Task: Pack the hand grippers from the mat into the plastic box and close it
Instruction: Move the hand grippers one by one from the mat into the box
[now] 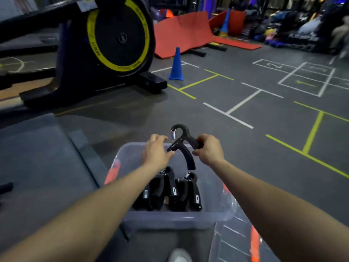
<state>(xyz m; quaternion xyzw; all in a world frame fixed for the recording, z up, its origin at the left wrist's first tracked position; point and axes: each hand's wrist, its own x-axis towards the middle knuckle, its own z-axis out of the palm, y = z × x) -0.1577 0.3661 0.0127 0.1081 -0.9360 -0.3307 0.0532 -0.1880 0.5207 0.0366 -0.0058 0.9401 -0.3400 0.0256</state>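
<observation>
A clear plastic box (175, 219) with orange latches stands on the floor in front of me. Several black hand grippers (171, 191) stand packed in its near half. Above the box I hold one more black hand gripper (182, 143) with a steel spring at its top. My right hand (208, 150) grips its right handle. My left hand (156, 151) pinches the adjustment knob at the end of its crossbar. Its other handle hangs down toward the box.
A grey mat (43, 163) lies to the left of the box. The clear lid (243, 241) with an orange clip lies at the lower right. An exercise bike (105, 44) stands at the back left, a blue cone (176, 65) beyond it. My shoe (178, 256) shows at the bottom.
</observation>
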